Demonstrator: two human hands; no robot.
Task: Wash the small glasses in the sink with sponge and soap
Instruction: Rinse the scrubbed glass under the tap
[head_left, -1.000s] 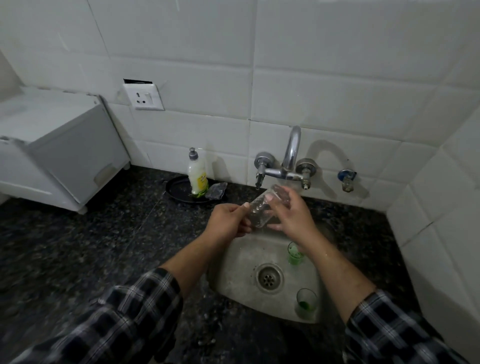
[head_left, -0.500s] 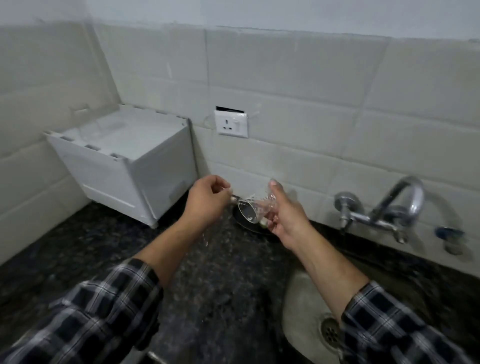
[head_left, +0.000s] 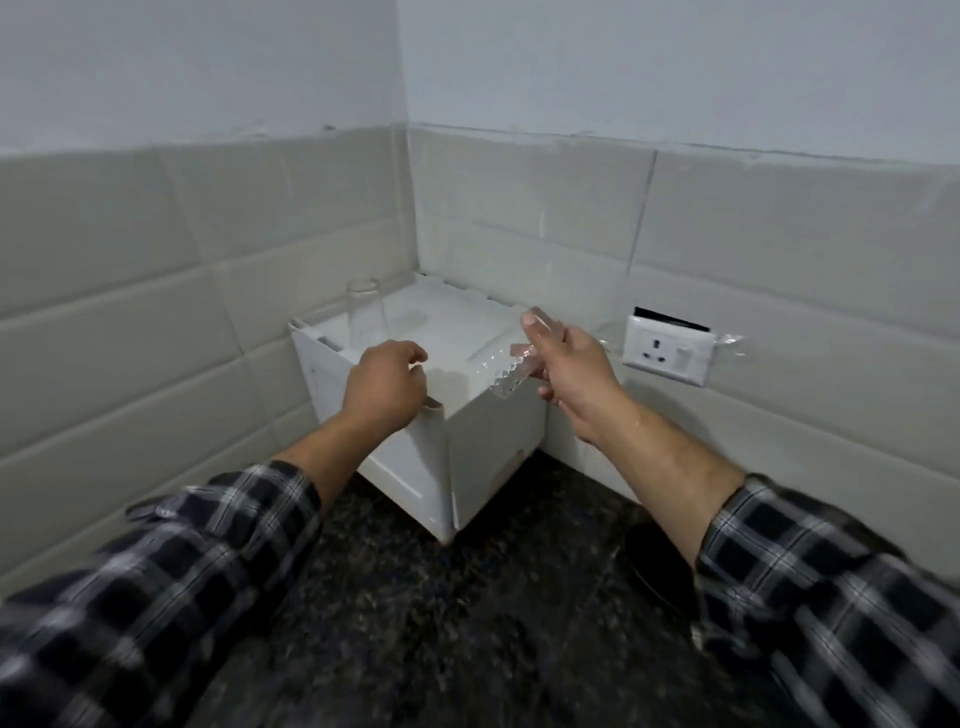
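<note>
Now we hold a rinsed small glass (head_left: 511, 371) in our right hand (head_left: 569, 371), tilted over the near corner of the white box (head_left: 488, 436) that stands at the desk's (head_left: 415, 597) back-left corner. Our left hand (head_left: 387, 387) is loosely curled and empty above the box's near edge. Another glass (head_left: 366, 317) stands upside down by its far-left edge. We judge this the set-aside step: next, turn ours mouth-down beside it
</note>
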